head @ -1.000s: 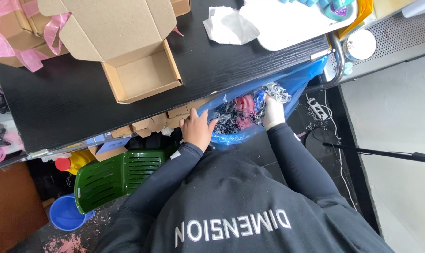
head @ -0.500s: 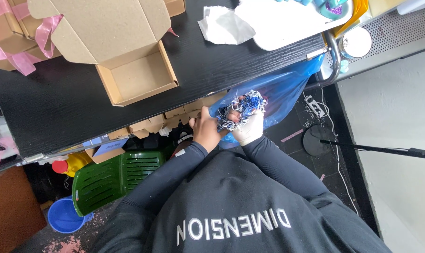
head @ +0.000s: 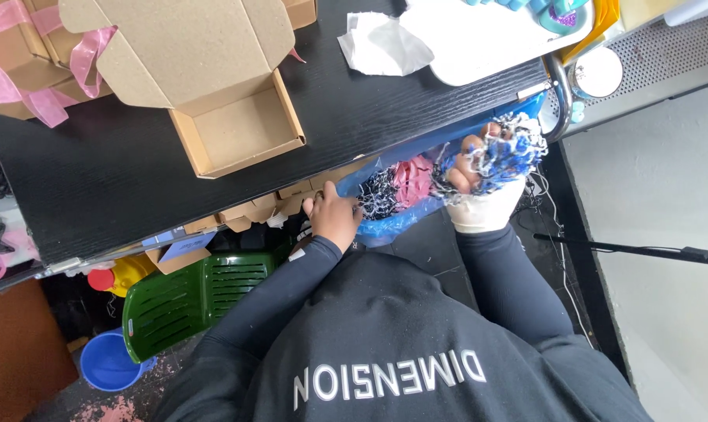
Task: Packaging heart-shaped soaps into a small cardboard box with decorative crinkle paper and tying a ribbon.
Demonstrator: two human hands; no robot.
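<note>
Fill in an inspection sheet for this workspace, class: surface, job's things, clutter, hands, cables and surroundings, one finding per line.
Surface: black table, mostly bare in the middle.
Job's things: blue plastic bag held open below the table edge, with pink, black and white shredded paper inside; a bunch of blue and white shredded paper; open cardboard box standing empty on the table.
Clutter: crumpled white paper; closed boxes with pink ribbon.
Hands: left hand grips the bag's rim; right hand lifts the bunch of shreds.
Cables: thin wires hanging by the table's right end.
Surroundings: green chair, blue bucket, grey floor.
</note>
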